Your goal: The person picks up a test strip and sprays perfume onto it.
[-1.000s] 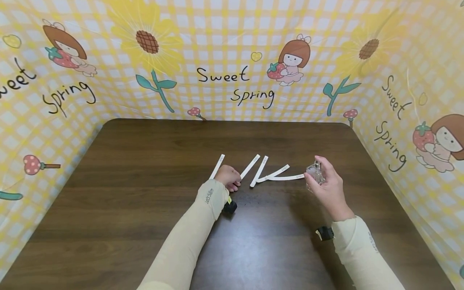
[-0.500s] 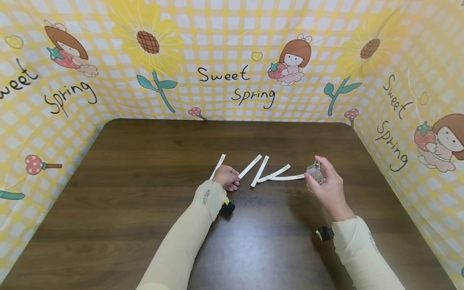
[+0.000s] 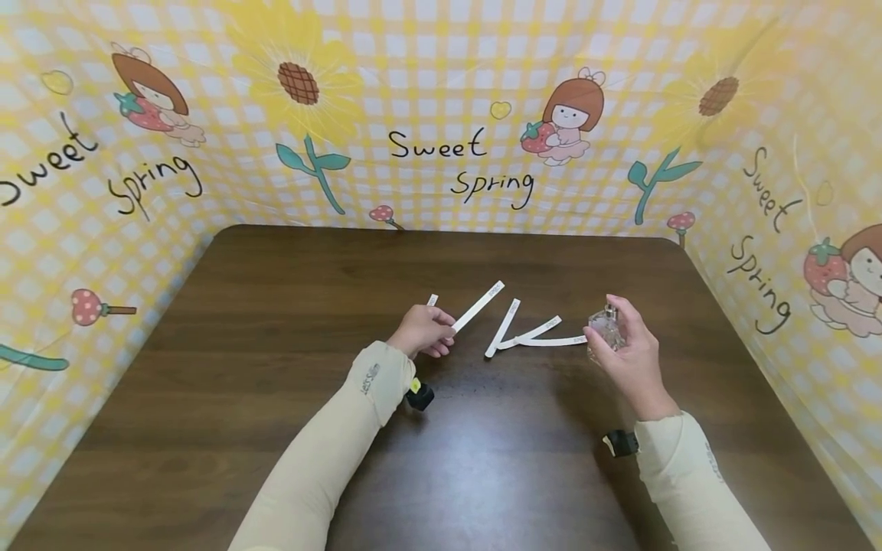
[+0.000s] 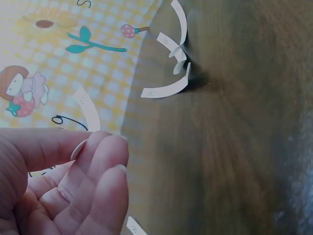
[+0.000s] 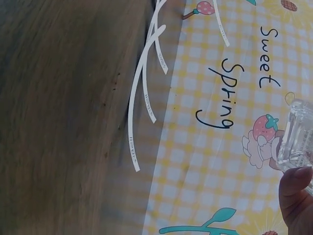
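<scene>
One strip (image 3: 478,306) is pinched in the left hand (image 3: 423,329), off the table (image 3: 207,383), the bottle (image 3: 605,330) is gripped in the right hand (image 3: 635,360) with no spray seen, and four other strips (image 3: 504,327) are left lying.

The checked backdrop (image 3: 441,99) reads "Sweet Spring", the left sleeve (image 3: 320,451) "Let's Slim"

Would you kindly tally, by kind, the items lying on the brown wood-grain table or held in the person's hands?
Narrow white paper strips: 5, with 1 of them pinched by the left hand
Clear, angular, glass-like bottle: 1, held in the right hand
Total: 6
</scene>
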A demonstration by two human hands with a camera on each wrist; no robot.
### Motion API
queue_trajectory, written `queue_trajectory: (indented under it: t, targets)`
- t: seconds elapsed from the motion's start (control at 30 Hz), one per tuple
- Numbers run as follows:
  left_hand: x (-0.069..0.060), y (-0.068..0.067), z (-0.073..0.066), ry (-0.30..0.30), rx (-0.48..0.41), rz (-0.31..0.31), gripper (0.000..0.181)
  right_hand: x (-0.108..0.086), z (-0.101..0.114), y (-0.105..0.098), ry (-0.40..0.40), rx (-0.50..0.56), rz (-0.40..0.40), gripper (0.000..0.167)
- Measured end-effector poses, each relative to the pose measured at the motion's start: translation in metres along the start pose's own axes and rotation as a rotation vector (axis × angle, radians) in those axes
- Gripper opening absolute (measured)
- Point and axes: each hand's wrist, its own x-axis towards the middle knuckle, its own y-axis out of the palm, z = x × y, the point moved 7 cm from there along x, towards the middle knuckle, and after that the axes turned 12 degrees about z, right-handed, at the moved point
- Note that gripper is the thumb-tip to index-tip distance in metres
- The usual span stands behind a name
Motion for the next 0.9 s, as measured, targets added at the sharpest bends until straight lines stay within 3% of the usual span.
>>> queue_trajectory:
  t: [0.2,0.53,0.73,0.9]
  targets:
    - [-0.011,-0.004,-0.006,0.029,0.029,-0.003,0.019,0.004,0.003,0.004,-0.019,0.012,0.010,0.059]
    - [-0.028,-0.007,-0.002,0.063,0.076,0.007,0.017,0.006,0.001,0.014,-0.009,-0.034,0.044,0.056]
    - [-0.034,-0.007,0.002,0.085,0.087,0.029,0.018,0.008,0.003,0.024,0.005,-0.022,0.099,0.056]
    - [-0.037,-0.017,0.013,0.087,0.080,0.010,0.019,0.019,0.010,0.039,0.005,-0.004,0.172,0.057]
